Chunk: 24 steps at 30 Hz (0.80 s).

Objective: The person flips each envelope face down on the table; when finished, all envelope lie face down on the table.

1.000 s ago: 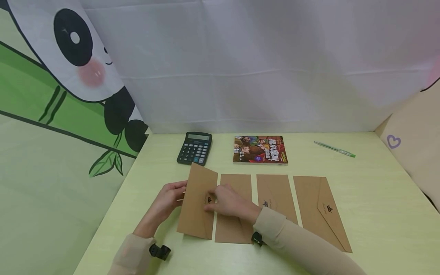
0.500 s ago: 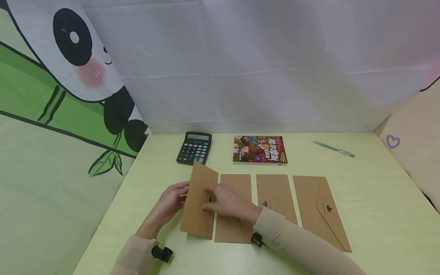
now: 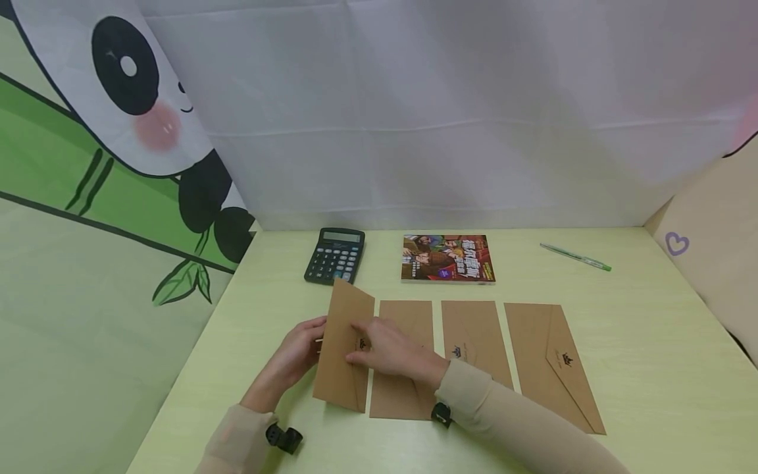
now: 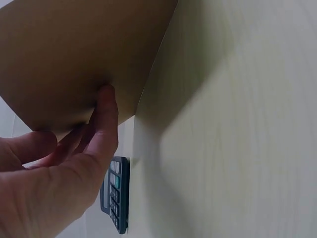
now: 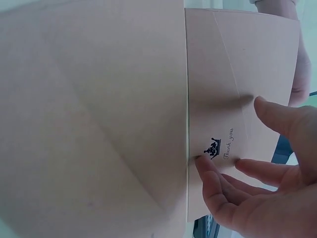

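calculator, book and pen lie left to right behind the envelopes.

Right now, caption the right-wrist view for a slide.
Right hand touching a crown-printed "Thank you" envelope beside another envelope.

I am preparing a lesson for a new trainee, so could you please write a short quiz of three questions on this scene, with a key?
1. True or false: the pen lies to the right of the book.
2. How many envelopes lie flat on the table?
3. Complete: behind the tilted envelope is the person's ____ hand.

Key:
1. True.
2. Three.
3. Left; the right hand is in front of it.
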{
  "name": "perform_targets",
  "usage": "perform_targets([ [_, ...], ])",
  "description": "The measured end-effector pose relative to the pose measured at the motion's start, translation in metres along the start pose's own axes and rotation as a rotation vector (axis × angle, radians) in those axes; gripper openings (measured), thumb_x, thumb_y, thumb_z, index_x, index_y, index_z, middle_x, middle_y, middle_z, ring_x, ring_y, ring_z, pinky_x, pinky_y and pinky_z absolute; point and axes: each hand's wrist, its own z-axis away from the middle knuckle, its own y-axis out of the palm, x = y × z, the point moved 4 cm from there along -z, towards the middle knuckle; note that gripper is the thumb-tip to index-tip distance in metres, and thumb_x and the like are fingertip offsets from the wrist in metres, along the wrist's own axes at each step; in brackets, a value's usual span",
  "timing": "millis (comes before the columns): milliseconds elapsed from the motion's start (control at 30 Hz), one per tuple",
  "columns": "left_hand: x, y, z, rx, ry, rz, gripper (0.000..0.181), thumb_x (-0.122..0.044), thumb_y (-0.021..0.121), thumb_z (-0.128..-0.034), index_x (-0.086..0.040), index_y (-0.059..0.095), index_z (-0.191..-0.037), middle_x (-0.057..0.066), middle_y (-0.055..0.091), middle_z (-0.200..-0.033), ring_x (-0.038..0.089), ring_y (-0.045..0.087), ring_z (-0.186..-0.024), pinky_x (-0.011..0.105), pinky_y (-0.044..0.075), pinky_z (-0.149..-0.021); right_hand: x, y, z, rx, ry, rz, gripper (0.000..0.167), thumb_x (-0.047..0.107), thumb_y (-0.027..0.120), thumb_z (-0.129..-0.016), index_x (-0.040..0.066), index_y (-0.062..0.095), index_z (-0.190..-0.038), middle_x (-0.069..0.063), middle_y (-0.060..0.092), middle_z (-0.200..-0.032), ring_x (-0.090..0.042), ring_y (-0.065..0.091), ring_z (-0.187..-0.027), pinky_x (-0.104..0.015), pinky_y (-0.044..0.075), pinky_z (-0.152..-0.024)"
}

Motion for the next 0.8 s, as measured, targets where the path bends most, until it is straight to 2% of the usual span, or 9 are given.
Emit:
perform_targets([
  [167,0.0010,0.0012,-0.0011,0.014,-0.002,-0.002,0.040,-0.014,0.039,-0.1017,0.008,0.045,-0.135,0.011,0.059,-0.111,0.023,0.056,-0.094,0.038,0.045,-0.080,0.0012,0.0002,0.0006,-0.013,-0.012,0.001,0.067,0.040,0.070,-0.086,0.004,0.048,-0.138,-0.007,0.056,-0.128,-0.013,0.054,-0.104,-0.029,0.045,-0.087],
  [400,0.0032,0.0029,-0.0056,0.009,0.003,-0.021,0.040,-0.016,0.041,-0.1015,0.008,0.047,-0.134,0.016,0.056,-0.122,0.027,0.055,-0.103,0.039,0.045,-0.085,0.0032,0.0008,0.0010,-0.016,-0.017,-0.087,0.069,0.039,0.070,-0.086,0.002,0.045,-0.139,-0.008,0.057,-0.124,-0.015,0.057,-0.094,-0.023,0.047,-0.074],
  [533,0.0057,0.0034,-0.0075,0.000,-0.006,-0.042,0.041,-0.019,0.043,-0.1017,0.006,0.049,-0.134,0.017,0.053,-0.126,0.028,0.054,-0.108,0.039,0.045,-0.088,0.0035,0.0010,-0.0001,-0.021,-0.034,-0.138,0.070,0.038,0.070,-0.087,0.003,0.042,-0.141,-0.008,0.055,-0.127,-0.014,0.059,-0.096,-0.021,0.047,-0.074],
  [667,0.0071,0.0046,-0.0076,0.001,-0.018,-0.060,0.042,-0.026,0.046,-0.1010,0.002,0.053,-0.132,0.015,0.054,-0.126,0.029,0.054,-0.108,0.040,0.045,-0.088,0.0042,0.0002,-0.0001,-0.022,-0.038,-0.203,0.070,0.037,0.069,-0.088,0.004,0.040,-0.143,-0.009,0.054,-0.131,-0.014,0.061,-0.099,-0.021,0.048,-0.074],
  [800,0.0080,0.0062,-0.0068,0.041,-0.020,-0.069,0.045,-0.030,0.045,-0.1013,0.002,0.053,-0.132,0.015,0.054,-0.122,0.027,0.054,-0.105,0.040,0.044,-0.089,0.0049,-0.0005,-0.0001,-0.034,-0.035,-0.239,0.070,0.038,0.068,-0.088,0.005,0.039,-0.144,-0.009,0.052,-0.133,-0.015,0.061,-0.102,-0.021,0.048,-0.075],
])
